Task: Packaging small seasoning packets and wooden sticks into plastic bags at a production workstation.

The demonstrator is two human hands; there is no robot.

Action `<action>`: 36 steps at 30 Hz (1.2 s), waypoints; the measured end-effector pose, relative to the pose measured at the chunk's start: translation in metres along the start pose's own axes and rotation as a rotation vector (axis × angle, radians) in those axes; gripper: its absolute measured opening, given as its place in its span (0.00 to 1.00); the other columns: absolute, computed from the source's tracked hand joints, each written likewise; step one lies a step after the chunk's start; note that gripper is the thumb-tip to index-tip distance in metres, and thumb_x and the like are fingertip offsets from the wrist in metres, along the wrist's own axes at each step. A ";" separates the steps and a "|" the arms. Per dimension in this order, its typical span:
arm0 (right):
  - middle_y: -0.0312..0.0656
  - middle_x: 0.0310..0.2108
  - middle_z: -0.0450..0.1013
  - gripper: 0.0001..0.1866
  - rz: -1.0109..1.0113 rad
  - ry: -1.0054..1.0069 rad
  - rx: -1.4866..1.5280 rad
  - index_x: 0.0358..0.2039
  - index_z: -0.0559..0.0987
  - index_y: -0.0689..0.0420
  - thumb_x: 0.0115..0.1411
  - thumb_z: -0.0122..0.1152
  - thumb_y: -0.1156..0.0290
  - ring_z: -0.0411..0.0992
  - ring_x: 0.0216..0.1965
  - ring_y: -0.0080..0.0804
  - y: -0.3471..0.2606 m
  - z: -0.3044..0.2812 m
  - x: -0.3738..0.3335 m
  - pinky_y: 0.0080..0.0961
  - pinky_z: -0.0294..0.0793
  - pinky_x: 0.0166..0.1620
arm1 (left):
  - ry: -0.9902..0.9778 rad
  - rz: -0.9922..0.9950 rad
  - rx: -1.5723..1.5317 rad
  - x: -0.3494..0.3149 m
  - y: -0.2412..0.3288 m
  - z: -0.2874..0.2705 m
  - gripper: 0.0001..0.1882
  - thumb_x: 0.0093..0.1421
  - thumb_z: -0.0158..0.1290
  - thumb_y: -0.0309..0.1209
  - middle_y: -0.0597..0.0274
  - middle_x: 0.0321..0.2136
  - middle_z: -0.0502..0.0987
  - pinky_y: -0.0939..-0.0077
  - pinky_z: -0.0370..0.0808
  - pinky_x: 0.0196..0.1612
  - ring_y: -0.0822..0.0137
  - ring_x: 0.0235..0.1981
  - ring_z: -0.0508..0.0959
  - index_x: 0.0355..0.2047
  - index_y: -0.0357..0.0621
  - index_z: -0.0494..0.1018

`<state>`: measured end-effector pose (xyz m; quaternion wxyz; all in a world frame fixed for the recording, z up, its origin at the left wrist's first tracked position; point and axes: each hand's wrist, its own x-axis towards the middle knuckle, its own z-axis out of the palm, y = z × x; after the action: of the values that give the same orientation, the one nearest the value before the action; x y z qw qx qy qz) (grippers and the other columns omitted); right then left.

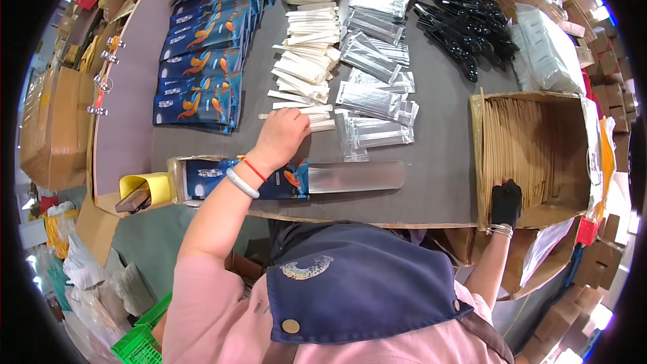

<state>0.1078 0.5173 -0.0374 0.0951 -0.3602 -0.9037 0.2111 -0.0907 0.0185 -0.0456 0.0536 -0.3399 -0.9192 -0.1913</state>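
My left hand is bare and reaches across the table, its fingers closed on a slim white packet at the near end of a long row of such packets. Below that forearm lies a blue printed pouch, with a shiny silver tray-like strip extending from its right end. In a black glove, my right hand is inside the near edge of an open cardboard box. Its fingers look closed against thin upright brown pieces packed there; what they grip is hidden.
Overlapping blue pouches fill the table's left side. Clear-wrapped flat packets lie right of the white row. Black utensils in plastic and a wrapped white stack are farther right. A yellow holder sits at the left edge.
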 end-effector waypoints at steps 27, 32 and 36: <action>0.44 0.38 0.76 0.10 -0.392 -0.023 0.297 0.44 0.77 0.65 0.67 0.54 0.73 0.73 0.41 0.32 -0.114 -0.006 -0.038 0.26 0.70 0.48 | -0.029 -0.045 -0.101 0.094 0.033 0.033 0.21 0.46 0.67 0.35 0.64 0.44 0.74 0.60 0.67 0.50 0.57 0.49 0.72 0.42 0.52 0.77; 0.42 0.28 0.69 0.07 -0.430 0.007 0.420 0.40 0.77 0.64 0.66 0.53 0.75 0.68 0.31 0.30 -0.130 0.002 -0.049 0.24 0.69 0.38 | -0.083 -0.001 -0.001 0.106 0.027 0.025 0.20 0.46 0.68 0.37 0.64 0.45 0.74 0.60 0.66 0.50 0.58 0.49 0.71 0.39 0.51 0.77; 0.37 0.33 0.72 0.10 -0.319 -0.129 0.440 0.45 0.76 0.65 0.67 0.55 0.73 0.69 0.35 0.23 -0.119 0.007 -0.056 0.21 0.69 0.42 | -0.194 -0.068 -0.046 0.112 0.032 0.012 0.22 0.45 0.69 0.38 0.65 0.44 0.75 0.59 0.65 0.53 0.58 0.51 0.71 0.40 0.50 0.77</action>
<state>0.0736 0.3990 0.0086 0.1454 -0.1697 -0.8857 0.4069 -0.1549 0.1135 -0.0210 -0.0501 -0.3266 -0.9265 -0.1801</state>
